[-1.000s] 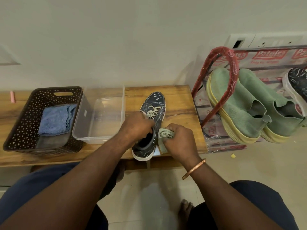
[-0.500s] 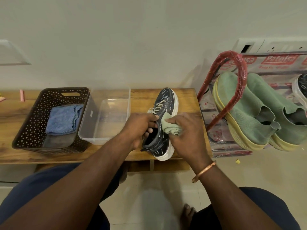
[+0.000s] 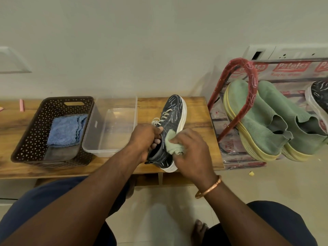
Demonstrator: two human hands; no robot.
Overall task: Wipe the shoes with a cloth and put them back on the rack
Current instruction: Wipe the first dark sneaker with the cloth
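A dark blue sneaker (image 3: 173, 110) with a white sole and pale laces lies tilted onto its side on the wooden bench (image 3: 197, 112). My left hand (image 3: 144, 139) grips its collar, fingers inside the opening. My right hand (image 3: 192, 151) presses a bunched pale green cloth (image 3: 172, 142) against the sneaker's side near the heel. To the right stands the red-framed shoe rack (image 3: 236, 75), holding two green slip-on shoes (image 3: 257, 118) and, at the frame's right edge, the matching dark sneaker (image 3: 319, 96).
A brown perforated basket (image 3: 35, 139) with a folded blue cloth (image 3: 65, 130) sits at the bench's left. Beside it is a clear plastic tub (image 3: 113, 125). My knees and a bare foot are below, over a tiled floor. A wall runs behind the bench.
The sneaker has been tipped from upright onto its side, sole turned right. My right hand with the green cloth moved from beside the heel up onto the sneaker's side.
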